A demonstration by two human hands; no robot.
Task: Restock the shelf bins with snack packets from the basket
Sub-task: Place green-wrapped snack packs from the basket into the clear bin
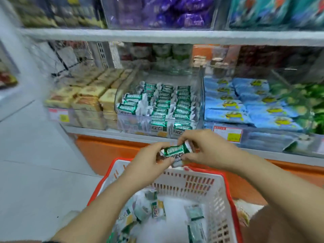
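Green packet [176, 150] pinched between curled fingers [157, 148] of left hand [149, 165] and right hand [206, 149], one at each end, held over far rim of basket [198, 186], below bin [122, 123]

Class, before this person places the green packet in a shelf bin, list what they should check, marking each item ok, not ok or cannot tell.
1. Green packet pinched by left hand and right hand: ok.
2. Clear bin holding matching packets straight ahead: ok.
3. Room in that bin: ok, its back looks bare.
4. Path from hands to bin free: ok.
5. Wrapper undamaged: cannot tell, blurred.
6. More packets waiting in basket: ok.
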